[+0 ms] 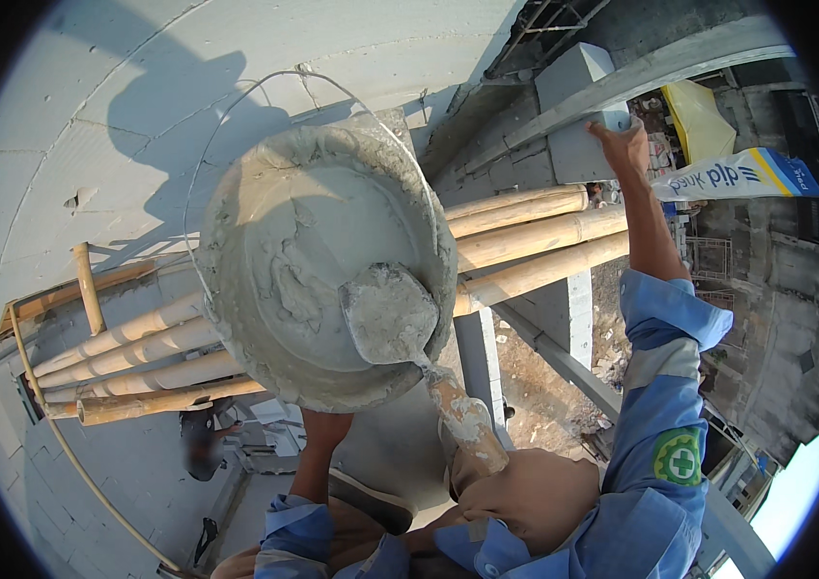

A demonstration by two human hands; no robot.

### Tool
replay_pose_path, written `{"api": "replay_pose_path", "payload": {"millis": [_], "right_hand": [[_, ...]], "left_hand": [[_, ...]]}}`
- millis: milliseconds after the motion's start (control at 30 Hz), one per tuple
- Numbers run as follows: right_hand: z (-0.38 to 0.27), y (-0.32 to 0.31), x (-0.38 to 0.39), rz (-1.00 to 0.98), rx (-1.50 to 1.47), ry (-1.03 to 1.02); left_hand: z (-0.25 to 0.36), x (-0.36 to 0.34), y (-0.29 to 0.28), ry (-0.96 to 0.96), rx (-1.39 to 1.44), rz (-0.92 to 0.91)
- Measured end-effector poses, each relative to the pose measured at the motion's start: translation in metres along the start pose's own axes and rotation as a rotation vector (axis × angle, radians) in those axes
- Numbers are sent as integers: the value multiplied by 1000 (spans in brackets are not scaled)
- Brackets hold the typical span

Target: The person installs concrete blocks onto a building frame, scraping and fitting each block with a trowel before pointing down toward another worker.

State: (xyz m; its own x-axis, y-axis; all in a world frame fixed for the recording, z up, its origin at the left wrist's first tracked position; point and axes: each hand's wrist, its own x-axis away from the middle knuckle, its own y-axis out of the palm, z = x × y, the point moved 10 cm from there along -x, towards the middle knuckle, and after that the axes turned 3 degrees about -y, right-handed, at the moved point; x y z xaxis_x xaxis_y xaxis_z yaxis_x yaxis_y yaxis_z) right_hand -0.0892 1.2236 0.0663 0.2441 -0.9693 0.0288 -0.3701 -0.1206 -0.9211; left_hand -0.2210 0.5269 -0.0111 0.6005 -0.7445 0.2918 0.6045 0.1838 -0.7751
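At centre, a crusted bucket point(224, 236) is filled with wet grey mortar point(303, 261), on which a smeared trowel point(385, 318) is laid. How the fingers are closed cannot be told: right hand point(624, 147), upper right; left hand point(326, 427), below centre.

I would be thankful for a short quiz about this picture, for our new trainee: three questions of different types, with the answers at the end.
1. Which tool lies on the grey mix in the bucket, its handle reaching past the rim?
2. True or false: the right hand is away from the bucket.
3. Poles show on both sides of the bucket. What do they look like? A) steel pipe; B) bamboo; C) plastic tube.

Key: 1. A trowel. 2. True. 3. B.
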Motion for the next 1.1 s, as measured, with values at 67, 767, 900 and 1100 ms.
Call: {"api": "replay_pose_path", "payload": {"millis": [67,767,900,1100], "right_hand": [[4,2,-3,27,48,16],[7,19,-14,-146,129,41],[-4,8,-2,-34,227,-150],[-1,13,0,-60,207,-208]], "left_hand": [[2,-1,1,0,-17,-1],[-14,19,19,68,-164,-6],[-15,17,20,72,-138,-8],[-14,14,21,52,-175,-12]]}}
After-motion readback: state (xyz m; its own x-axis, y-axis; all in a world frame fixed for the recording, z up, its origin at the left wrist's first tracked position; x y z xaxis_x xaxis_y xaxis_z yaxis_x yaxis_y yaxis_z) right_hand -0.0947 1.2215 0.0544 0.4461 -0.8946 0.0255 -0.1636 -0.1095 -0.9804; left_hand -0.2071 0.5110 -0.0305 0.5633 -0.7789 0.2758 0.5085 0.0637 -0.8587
